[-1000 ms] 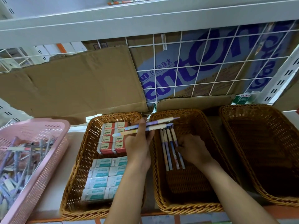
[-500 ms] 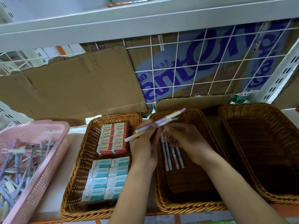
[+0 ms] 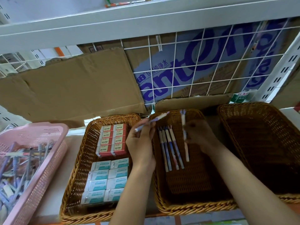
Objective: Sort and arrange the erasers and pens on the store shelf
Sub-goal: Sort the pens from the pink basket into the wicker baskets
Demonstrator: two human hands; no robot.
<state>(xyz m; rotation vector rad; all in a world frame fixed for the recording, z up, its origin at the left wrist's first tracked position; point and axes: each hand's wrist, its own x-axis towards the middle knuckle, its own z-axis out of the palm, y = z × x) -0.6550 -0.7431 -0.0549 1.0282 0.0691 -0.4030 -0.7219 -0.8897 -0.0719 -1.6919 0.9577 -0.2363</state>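
Your shelf (image 3: 52,189) holds a pink plastic basket (image 3: 34,126) at lower left, then the left wicker basket (image 3: 76,169), middle wicker basket (image 3: 196,207) and right wicker basket (image 3: 259,105) rightward.

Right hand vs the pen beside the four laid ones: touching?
Touching. Head view: the right hand pinches the pen mid-shaft; both ends stick out past it.

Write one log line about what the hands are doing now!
left hand grips pen | right hand grips another pen over middle basket | four pens lie there in a row | erasers in left basket
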